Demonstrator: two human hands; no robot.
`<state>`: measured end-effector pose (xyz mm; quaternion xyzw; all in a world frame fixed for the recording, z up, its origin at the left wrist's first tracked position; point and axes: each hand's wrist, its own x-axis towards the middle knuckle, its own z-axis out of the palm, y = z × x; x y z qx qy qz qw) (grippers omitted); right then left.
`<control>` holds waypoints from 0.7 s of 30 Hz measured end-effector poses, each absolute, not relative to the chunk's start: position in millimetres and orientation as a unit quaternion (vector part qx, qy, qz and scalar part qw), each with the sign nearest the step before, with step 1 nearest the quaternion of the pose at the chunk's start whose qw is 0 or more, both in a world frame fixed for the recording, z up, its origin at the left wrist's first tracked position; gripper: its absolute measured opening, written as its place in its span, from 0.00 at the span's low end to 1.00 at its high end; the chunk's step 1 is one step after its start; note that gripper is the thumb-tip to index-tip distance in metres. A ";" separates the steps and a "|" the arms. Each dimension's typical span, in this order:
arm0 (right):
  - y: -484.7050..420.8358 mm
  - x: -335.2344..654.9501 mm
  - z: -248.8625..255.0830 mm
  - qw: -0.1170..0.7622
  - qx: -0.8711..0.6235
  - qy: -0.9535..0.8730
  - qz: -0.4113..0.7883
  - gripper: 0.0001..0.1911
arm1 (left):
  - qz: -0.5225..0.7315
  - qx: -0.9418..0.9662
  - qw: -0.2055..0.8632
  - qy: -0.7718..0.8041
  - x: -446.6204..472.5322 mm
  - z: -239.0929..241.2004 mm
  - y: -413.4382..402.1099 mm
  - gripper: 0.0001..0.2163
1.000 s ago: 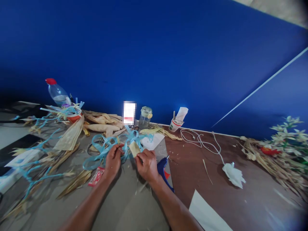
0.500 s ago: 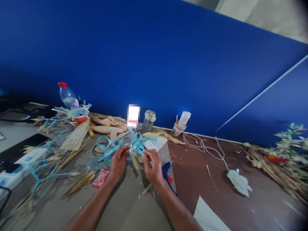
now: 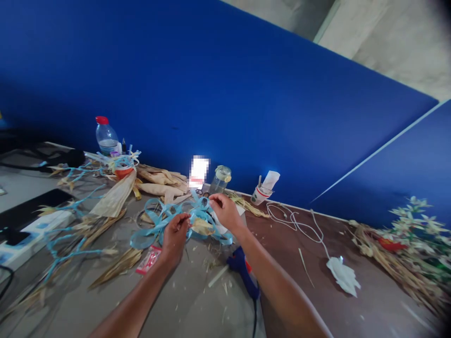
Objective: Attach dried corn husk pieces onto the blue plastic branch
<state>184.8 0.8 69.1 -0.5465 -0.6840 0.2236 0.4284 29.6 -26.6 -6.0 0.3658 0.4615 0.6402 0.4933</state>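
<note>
My left hand is closed in a pinch, with a pale dried corn husk piece at its fingertips. The exact grip point is hidden by the fingers. My right hand is higher and to the right, its thumb and fingers pinched on a light blue ribbon. Loops of that ribbon spread behind and left of both hands. Below my right forearm lies a dark blue glue gun, with a pale glue stick at its rear. A red and white packet sits beside my left wrist.
Blue-wrapped branches and a white power strip occupy the left. Behind stand a red-capped bottle, dried husks, a glass jar and a paper cup. A white cable and white flowers are rightward.
My right hand has moved up and away from my left hand, exposing the glue gun. The husk piece now points right instead of down. The camera view has shifted slightly.
</note>
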 end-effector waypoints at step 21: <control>119.2 107.3 65.0 0.266 -0.543 -0.766 0.217 0.09 | 0.645 0.280 0.532 0.473 26.2 -17.6 -20.1 0.13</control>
